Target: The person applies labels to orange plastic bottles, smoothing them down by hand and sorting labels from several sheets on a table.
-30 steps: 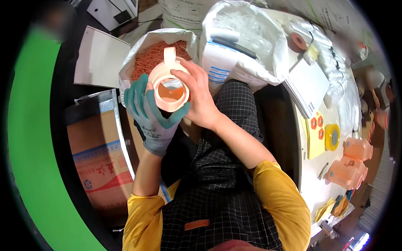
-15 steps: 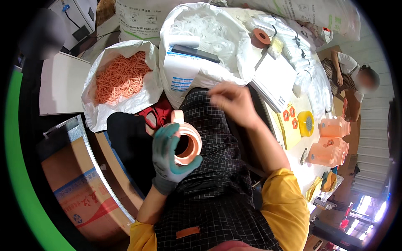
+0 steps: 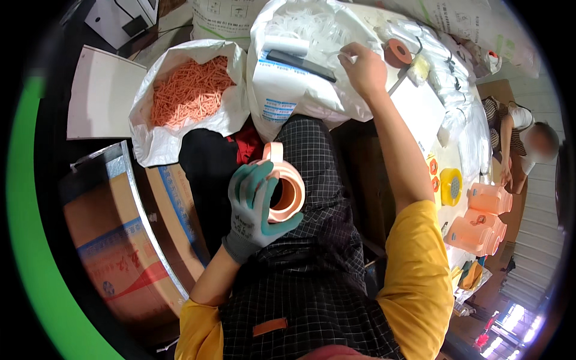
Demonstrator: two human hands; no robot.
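My left hand (image 3: 255, 204), in a grey and teal glove, is closed round a peach-orange plastic jug (image 3: 296, 195) above my lap. The jug's round mouth faces up and its handle points away from me. My bare right hand (image 3: 366, 71) is over a white sack (image 3: 354, 99) of loose translucent rings (image 3: 306, 27). Its thumb and fingers pinch together, with a pale ring (image 3: 336, 56) seemingly at the tips. A dark flat bar (image 3: 300, 65) lies on the sack's near edge, close to this hand.
Left of that sack stands another sack (image 3: 141, 129) of thin orange pieces (image 3: 189, 93). On the right-hand table are orange jugs (image 3: 474, 231), a yellow round container (image 3: 450, 186), a brown tape roll (image 3: 397, 53) and plastic bags (image 3: 444, 66). A co-worker (image 3: 510, 126) is beyond. Cardboard (image 3: 120, 240) lies left.
My right hand has moved away from me, from above my lap to the sack of translucent rings. The left hand still holds the jug. The whole view has shifted slightly.
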